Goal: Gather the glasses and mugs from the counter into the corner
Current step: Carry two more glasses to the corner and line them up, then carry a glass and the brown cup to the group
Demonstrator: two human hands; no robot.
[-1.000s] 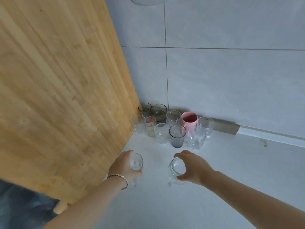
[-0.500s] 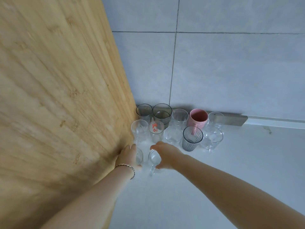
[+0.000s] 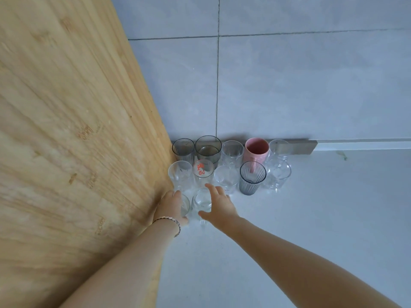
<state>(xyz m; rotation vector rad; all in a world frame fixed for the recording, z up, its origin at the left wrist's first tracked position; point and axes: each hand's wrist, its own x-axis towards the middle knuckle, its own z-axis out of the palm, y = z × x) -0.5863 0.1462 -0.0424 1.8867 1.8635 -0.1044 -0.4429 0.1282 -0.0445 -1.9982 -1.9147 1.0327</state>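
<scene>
Several glasses stand in two rows in the corner of the white counter (image 3: 300, 218): smoky grey glasses (image 3: 208, 148), a pink mug (image 3: 255, 150), a glass with red print (image 3: 202, 170), a grey ribbed glass (image 3: 252, 180) and clear ones (image 3: 278, 174). In front of the rows, my left hand (image 3: 170, 205) holds a small clear glass (image 3: 186, 205) against the wooden panel. Beside it my right hand (image 3: 220, 206) has thumb and fingers around a clear glass mug (image 3: 202, 201), which stands on the counter touching the front row.
A tall wooden panel (image 3: 66, 130) closes off the left side. The grey tiled wall (image 3: 300, 85) runs behind the glasses, with a grey strip (image 3: 298, 147) at its base. White counter stretches to the right and toward me.
Both hands have carried their glasses forward from the open counter into the corner, up against the front row. The view has also moved closer to the corner.
</scene>
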